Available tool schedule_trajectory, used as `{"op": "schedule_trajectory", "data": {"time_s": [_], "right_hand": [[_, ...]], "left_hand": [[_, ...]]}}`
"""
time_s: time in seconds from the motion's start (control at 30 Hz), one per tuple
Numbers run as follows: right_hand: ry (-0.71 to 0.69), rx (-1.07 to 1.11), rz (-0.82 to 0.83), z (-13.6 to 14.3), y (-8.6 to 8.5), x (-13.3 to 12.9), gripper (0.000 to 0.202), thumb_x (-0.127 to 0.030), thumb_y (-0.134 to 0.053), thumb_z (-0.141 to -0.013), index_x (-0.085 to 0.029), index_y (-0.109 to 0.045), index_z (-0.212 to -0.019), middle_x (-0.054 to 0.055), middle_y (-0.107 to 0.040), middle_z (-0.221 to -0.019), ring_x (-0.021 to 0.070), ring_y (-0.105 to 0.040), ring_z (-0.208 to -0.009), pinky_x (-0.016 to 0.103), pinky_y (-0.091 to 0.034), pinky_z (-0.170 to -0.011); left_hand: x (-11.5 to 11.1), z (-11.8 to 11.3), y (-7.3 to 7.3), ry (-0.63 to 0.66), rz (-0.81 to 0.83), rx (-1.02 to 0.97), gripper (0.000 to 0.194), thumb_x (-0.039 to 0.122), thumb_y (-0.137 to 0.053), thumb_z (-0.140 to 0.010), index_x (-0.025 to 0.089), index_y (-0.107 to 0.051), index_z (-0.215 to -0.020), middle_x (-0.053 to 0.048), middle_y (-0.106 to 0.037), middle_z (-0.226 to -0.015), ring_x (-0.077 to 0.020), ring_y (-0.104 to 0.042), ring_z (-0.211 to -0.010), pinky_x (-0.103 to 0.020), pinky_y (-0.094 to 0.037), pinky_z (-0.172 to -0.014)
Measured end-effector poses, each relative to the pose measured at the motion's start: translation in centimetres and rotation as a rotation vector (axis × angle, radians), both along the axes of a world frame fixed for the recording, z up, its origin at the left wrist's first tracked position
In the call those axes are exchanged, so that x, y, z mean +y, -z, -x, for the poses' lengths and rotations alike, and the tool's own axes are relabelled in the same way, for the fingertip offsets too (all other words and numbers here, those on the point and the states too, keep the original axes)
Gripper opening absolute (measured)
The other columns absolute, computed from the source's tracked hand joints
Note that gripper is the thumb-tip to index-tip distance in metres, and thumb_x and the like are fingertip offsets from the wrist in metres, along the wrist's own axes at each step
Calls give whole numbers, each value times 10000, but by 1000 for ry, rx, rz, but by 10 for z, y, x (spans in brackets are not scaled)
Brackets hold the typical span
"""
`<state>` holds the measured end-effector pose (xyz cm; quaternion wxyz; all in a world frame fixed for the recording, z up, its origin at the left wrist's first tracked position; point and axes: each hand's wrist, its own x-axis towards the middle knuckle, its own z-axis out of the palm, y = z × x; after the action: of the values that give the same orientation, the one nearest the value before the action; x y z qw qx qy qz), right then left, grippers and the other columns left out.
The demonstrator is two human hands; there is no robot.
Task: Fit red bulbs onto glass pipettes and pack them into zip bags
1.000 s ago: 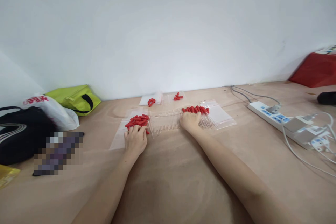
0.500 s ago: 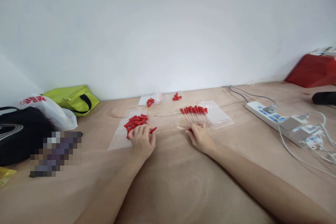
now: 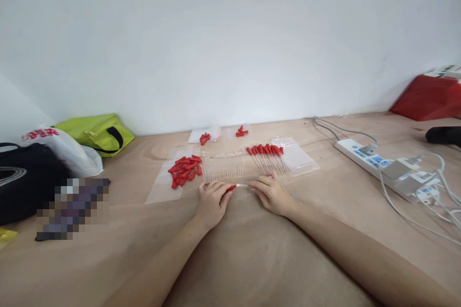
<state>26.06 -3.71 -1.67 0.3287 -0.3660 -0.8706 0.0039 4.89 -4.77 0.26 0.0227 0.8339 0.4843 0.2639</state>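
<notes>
Between thumb and fingers, my left hand (image 3: 213,200) pinches a red rubber dropper bulb (image 3: 231,187). My right hand (image 3: 271,194) is closed on a clear glass dropper tube (image 3: 242,185), whose end meets the mouth of the bulb; I cannot tell if it is inside. Behind my left hand, a heap of red bulbs (image 3: 185,169) lies on a clear plastic bag (image 3: 158,189). A row of bare glass tubes (image 3: 223,165) stretches across the middle. Beyond my right hand, several droppers with red bulbs fitted (image 3: 265,150) lie side by side.
Two small groups of red bulbs (image 3: 205,138) lie near the wall. A flat plastic bag (image 3: 300,156) is beside the fitted droppers. A power strip (image 3: 360,153) with cables stands at right. Green (image 3: 97,132), white (image 3: 79,153) and black bags (image 3: 29,182) sit at left.
My left hand has moved right from the bulb heap, bringing its red bulb to the glass tube. My right hand has shifted slightly toward me with the tube.
</notes>
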Motion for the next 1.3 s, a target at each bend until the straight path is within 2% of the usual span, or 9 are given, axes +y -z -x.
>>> {"op": "schedule_trajectory", "data": {"time_s": [0.37,0.6,0.87,1.3], "right_hand": [[-86,-27,14,-1,-1,2,283,-162,-421,-853,-223,-580,-1079,31,-624,-795,121,-538,-739,321,-280,-769],[-104,-77,41,-2,-6,5,308,-136,-388,-847,-248,-627,-1005,31,-619,-783,126,-517,-709,336,-230,-757],[-40,-132,-45,3,-9,-5,263,-145,-394,-811,-204,-642,-876,19,-574,-687,117,-442,-607,315,-194,-665],[-125,-38,24,13,-8,-9,241,-154,-356,-835,-157,-596,-806,22,-567,-665,118,-448,-611,301,-211,-655]], "left_hand": [[-1,1,-2,37,3,-63,167,271,-450,-855,221,-607,-831,-18,-673,-813,-179,-579,-806,-374,-283,-824],[-2,4,0,159,14,9,197,259,-435,-866,244,-618,-793,3,-667,-778,-167,-567,-793,-388,-240,-867],[-3,4,-1,164,-20,-27,187,259,-449,-858,219,-601,-756,7,-651,-722,-152,-565,-737,-382,-239,-851],[-6,3,3,250,-99,-33,202,286,-429,-856,195,-578,-754,1,-608,-692,-147,-531,-724,-374,-233,-879]]}}
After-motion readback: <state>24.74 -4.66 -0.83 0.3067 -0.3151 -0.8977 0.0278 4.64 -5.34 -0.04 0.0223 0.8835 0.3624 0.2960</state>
